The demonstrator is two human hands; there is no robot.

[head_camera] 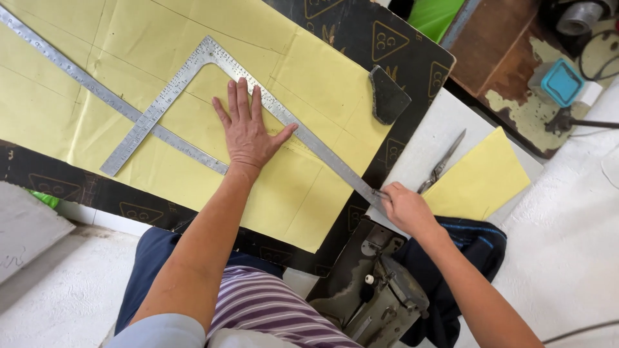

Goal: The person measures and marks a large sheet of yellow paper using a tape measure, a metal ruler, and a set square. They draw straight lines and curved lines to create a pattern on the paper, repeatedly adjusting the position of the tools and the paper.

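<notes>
Biggest thing here is the big sheet of pale yellow pattern paper point(129, 58), spread flat over a black board printed with tan triangle marks point(387, 45), covering most of the upper left. On top of the paper lies a long straight steel ruler point(77, 80), running diagonally from the top-left corner down toward the middle.

Crossing over that is the L-shaped steel carpenter's square point(258, 96). Its corner points up toward the far edge of the board, the short arm drops down-left and overlaps the straight ruler, and the long arm, which is its main axis, slants down-right all the way off the paper's edge.

The left hand point(248, 132) is laid flat inside the angle of the square, palm down, fingers spread and pointing away from the body, thumb touching the inner edge of the long arm. The right hand point(406, 206) is down at the tip of that long arm, fingers pinched together around something thin right at the ruler's end; too small to say what it is.

Smaller stuff: a second, smaller yellow paper piece point(480, 180) on the white surface to the right, metal scissors point(442, 164) just beside it, and a dark curved flat piece point(387, 96) sitting at the paper's right edge.
</notes>
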